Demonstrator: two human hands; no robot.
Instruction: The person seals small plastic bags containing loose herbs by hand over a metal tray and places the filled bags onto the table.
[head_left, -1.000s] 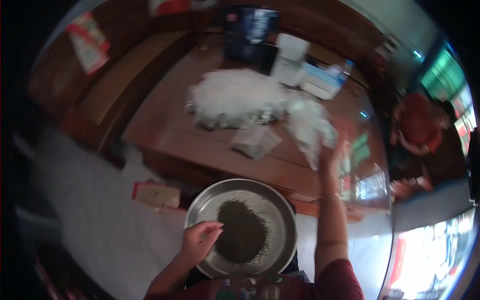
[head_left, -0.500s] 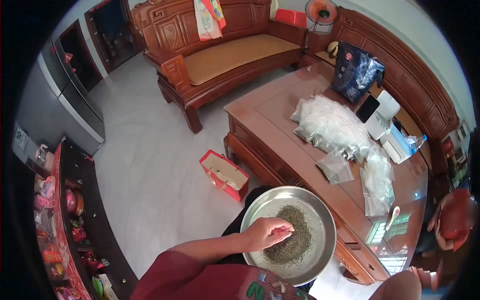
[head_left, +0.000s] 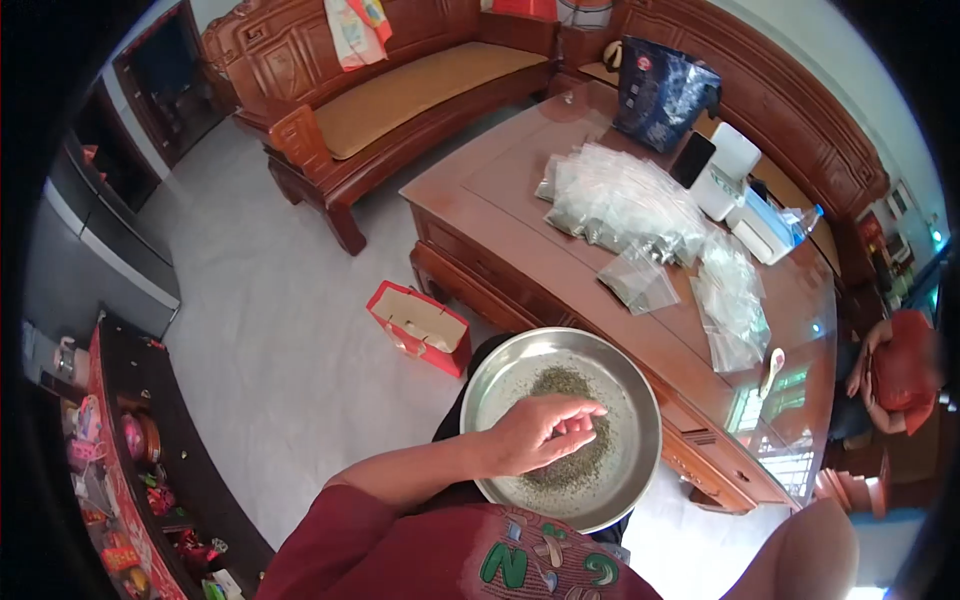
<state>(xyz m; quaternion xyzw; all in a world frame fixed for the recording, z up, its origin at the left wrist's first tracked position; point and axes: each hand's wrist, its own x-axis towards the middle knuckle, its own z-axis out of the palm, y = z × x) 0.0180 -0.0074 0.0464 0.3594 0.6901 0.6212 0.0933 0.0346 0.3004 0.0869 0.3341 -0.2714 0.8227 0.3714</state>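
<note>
A wide round metal pan [head_left: 642,440] rests over my lap. In it lies a loose heap of dried green-brown herb bits [head_left: 565,382], thinly scattered toward the sides. My left hand [head_left: 545,432] is above the heap, its fingers curled in toward the thumb. Whatever the fingers hold, if anything, is too small or hidden to make out. My right hand is out of view; a bare limb [head_left: 805,550] shows at the lower right, and I cannot tell which part it is.
On the wooden table [head_left: 480,205] are many clear plastic bags [head_left: 620,200], some with dark contents, a spoon [head_left: 772,372], a phone [head_left: 693,160] and a dark blue bag [head_left: 660,90]. A red paper bag [head_left: 420,330] stands on the floor. Another person [head_left: 900,370] is at the right.
The view has shifted, so the pan and table appear higher and further left. My left hand stays over the herbs, with thumb and forefinger a little further apart.
</note>
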